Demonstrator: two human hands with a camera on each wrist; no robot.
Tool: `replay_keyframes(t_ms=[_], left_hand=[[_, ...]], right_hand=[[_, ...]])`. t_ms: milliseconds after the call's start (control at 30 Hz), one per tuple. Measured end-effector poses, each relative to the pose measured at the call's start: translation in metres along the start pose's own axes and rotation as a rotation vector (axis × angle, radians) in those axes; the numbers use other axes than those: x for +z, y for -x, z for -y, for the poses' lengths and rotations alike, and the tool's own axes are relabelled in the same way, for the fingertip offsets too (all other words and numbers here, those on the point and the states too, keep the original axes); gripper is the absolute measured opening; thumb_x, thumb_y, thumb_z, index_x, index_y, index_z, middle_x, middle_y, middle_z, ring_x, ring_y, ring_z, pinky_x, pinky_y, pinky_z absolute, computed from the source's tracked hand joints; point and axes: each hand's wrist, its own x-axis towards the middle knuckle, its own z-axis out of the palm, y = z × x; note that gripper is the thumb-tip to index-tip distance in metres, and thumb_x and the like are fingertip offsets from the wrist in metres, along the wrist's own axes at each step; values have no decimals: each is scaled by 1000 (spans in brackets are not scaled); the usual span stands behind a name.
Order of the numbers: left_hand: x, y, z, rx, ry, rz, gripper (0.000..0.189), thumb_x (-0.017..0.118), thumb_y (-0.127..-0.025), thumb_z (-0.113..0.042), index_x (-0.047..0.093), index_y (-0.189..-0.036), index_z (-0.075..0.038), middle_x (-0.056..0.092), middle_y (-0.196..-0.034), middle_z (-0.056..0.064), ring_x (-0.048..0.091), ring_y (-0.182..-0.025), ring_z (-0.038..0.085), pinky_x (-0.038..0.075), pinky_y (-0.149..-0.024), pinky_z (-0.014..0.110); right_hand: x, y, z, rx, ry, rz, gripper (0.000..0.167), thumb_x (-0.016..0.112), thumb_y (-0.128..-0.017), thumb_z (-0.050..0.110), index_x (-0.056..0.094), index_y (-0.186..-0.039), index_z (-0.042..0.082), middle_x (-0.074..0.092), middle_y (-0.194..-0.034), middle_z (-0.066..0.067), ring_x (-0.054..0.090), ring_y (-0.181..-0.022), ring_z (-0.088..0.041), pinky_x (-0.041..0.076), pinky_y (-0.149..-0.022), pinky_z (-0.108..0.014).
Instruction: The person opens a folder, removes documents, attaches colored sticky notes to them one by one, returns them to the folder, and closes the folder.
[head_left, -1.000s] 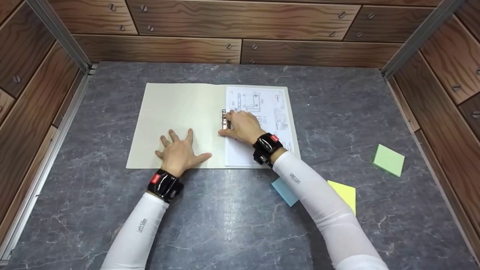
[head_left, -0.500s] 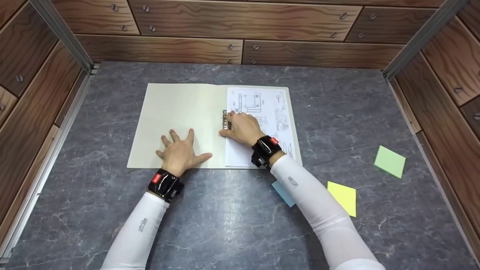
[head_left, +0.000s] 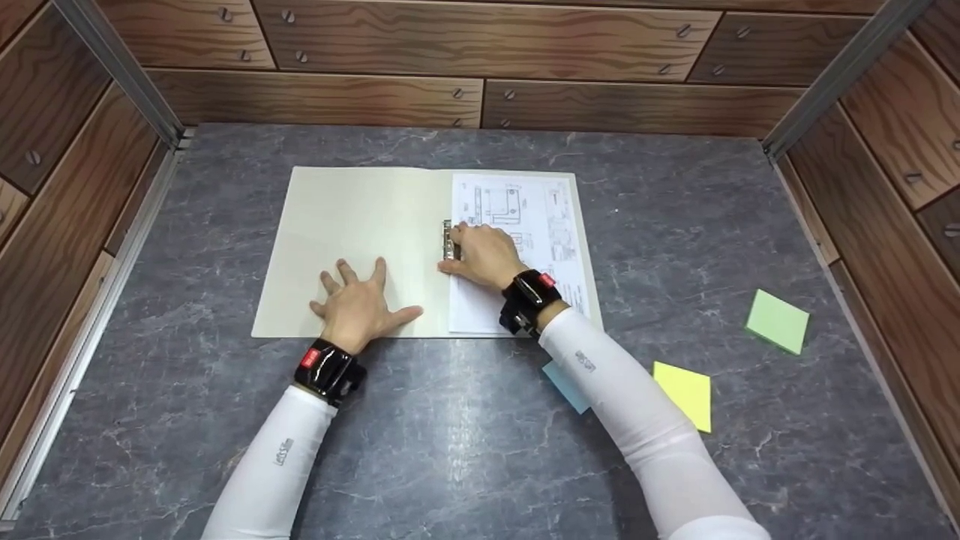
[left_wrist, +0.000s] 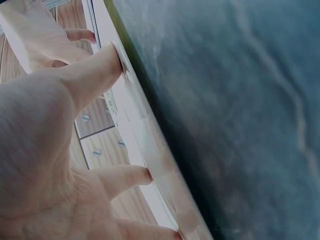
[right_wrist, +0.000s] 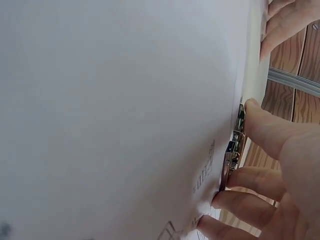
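An open pale cream folder (head_left: 360,210) lies flat on the table. My left hand (head_left: 358,309) rests on its left cover, fingers straight and spread wide. Printed sheets with technical drawings (head_left: 551,225) fill the right side. Beside their left edge, near the fold, sits a metal clip (head_left: 448,238). My right hand (head_left: 486,255) holds the clip between thumb and curled fingers. In the right wrist view the thumb (right_wrist: 262,122) is at one end of the clip mechanism (right_wrist: 232,152), with the index finger at the other. Part of the clip is hidden behind the hand.
A blue sticky-note pad (head_left: 566,386) lies partly under the right forearm. Farther right are a yellow pad (head_left: 688,390) and a green pad (head_left: 778,321). Wood-patterned walls (head_left: 480,45) border the grey marbled table (head_left: 450,450) at the back and sides.
My right wrist and forearm have shifted slightly to the left, so more of the yellow pad shows. The right fingers remain at the clip, and the left hand has stayed in place.
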Motion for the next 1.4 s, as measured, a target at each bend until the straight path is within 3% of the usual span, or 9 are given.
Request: replay_keyframes(t_ms=[100,300,400,567,700,867,967,1267,1400], left_hand=[[-1,2,1,1,-2,0,126,77,-95,-87,29,-187,-16,16,-181,56,23,-166,83,44,-115,101],[0,3,1,3,8,-15,126,78,-94,-86,31,-187,-15,18,-181,56,24,-166,83,44,-114,102],[0,2,0,-2,8,-14,126,78,-94,-86,30,-187,-16,18,-181,56,24,-166,83,44,-114,101],[1,2,0,2,4,-33,125,79,-94,-86,32,-186,-16,20,-181,56,26,-165,83,46,-113,100],[2,2,0,6,1,-48,125,79,-93,-87,34,-186,-16,22,-180,56,29,-165,83,49,-111,100],[4,1,1,9,-5,-63,125,79,-93,-88,35,-185,-16,25,-179,56,31,-163,83,50,-109,100],[4,1,2,6,-6,-62,126,78,-92,-89,35,-185,-16,24,-179,56,31,-163,83,50,-110,100],[6,-2,2,-3,-24,-47,127,77,-92,-91,34,-186,-17,23,-180,56,31,-164,82,50,-111,99],[6,-2,1,-1,-31,-42,128,76,-92,-92,33,-186,-18,22,-180,55,30,-164,82,50,-111,99]], right_hand=[[-2,0,0,-6,-12,11,57,89,-101,61,81,-132,13,85,-116,-10,82,-98,-36,69,-83,-55],[-13,4,6,32,-112,30,58,88,-104,51,81,-147,12,78,-103,-4,68,-85,-24,54,-71,-40],[-35,15,20,64,-205,65,52,86,-107,45,82,-142,6,79,-96,-8,64,-75,-20,49,-67,-35],[-54,23,26,102,-334,81,59,84,-110,44,77,-152,4,87,-134,-21,63,-60,-13,50,-64,-30],[-48,22,22,101,-355,29,59,85,-109,43,76,-154,6,80,-152,-19,64,-69,-14,54,-70,-31],[-50,27,32,59,-381,-47,45,83,-110,33,83,-143,3,87,-105,-12,63,-73,-16,52,-66,-31],[-45,24,32,37,-364,-90,38,82,-111,31,86,-136,4,83,-92,-7,64,-70,-13,52,-65,-30],[-20,5,19,41,-299,-198,25,83,-110,33,94,-120,13,92,-118,-9,89,-104,-25,72,-91,-41],[-3,-2,9,-11,-256,-237,24,82,-111,34,93,-122,17,93,-117,-5,90,-105,-24,74,-90,-43]])
